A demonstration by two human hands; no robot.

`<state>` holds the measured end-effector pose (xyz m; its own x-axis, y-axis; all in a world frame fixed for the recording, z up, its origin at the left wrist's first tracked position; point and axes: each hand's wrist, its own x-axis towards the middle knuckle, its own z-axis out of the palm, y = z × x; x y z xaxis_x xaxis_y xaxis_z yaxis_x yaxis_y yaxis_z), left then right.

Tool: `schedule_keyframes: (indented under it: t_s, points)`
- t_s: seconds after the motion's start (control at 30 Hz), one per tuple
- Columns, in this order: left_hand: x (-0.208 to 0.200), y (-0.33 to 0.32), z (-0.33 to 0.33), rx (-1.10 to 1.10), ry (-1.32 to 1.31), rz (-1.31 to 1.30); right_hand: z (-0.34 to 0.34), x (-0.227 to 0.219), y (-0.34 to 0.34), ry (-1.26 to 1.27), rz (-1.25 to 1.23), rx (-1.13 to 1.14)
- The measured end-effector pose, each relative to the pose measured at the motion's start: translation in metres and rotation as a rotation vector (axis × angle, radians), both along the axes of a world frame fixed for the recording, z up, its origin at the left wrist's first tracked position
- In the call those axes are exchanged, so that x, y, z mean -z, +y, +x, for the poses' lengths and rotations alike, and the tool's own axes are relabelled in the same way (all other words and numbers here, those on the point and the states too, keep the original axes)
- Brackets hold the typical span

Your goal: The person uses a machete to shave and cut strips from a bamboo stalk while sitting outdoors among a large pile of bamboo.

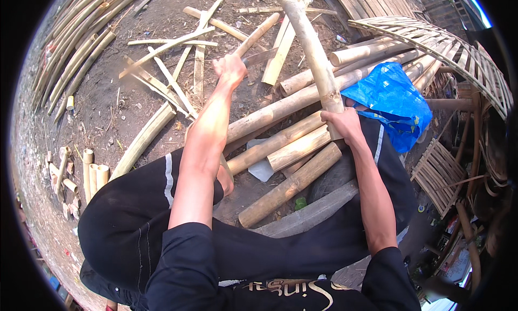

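The bamboo pole (pixel 315 52) stands tilted, its long axis running from the person's lap up and away toward the top of the view, its lower part crossing a heap of bamboo logs (pixel 280 149) on the dirt ground (pixel 108 106). The right hand (pixel 341 122) is wrapped tight around the pole low down. The left hand (pixel 229 68) is raised to the pole's left, fist closed on the handle of a chopping knife (pixel 259 57), whose blade points right, toward the pole. A blue plastic bag (pixel 391 103) lies just right.
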<state>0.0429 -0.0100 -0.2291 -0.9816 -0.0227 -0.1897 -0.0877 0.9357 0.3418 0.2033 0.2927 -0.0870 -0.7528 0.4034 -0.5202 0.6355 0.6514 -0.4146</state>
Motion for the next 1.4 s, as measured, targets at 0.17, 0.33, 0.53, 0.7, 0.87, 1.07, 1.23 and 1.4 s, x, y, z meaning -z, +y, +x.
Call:
schedule_keyframes:
  t_s: [0.17, 0.33, 0.53, 0.7, 0.87, 1.07, 1.23, 1.4]
  points:
    - [-0.007, 0.012, 0.015, -0.021, 0.083, 0.057, -0.026, -0.090, -0.006, 0.384, -0.186, 0.025]
    - [-0.048, 0.030, 0.008, -0.197, -0.087, 0.262, -0.023, -0.131, -0.007, 0.581, -0.218, 0.079]
    - [-0.063, 0.005, -0.004, -0.280, -0.141, 0.268, 0.018, -0.059, -0.009, 0.489, -0.250, 0.138]
    - [-0.025, -0.017, 0.013, -0.369, -0.234, 0.179, 0.115, 0.032, -0.026, 0.064, -0.072, 0.352]
    - [-0.001, -0.023, 0.027, -0.431, -0.288, 0.281, 0.191, 0.052, -0.023, -0.253, -0.090, 0.382]
    - [-0.009, -0.035, 0.025, -0.425, -0.257, 0.238, 0.105, -0.017, -0.004, -0.329, 0.366, -0.183]
    - [-0.021, -0.035, 0.017, -0.439, -0.217, 0.314, -0.123, 0.047, -0.016, 0.599, -0.067, -0.143]
    - [-0.023, -0.045, 0.006, -0.483, -0.258, 0.325, -0.310, 0.164, 0.029, 0.172, 0.306, -0.046]
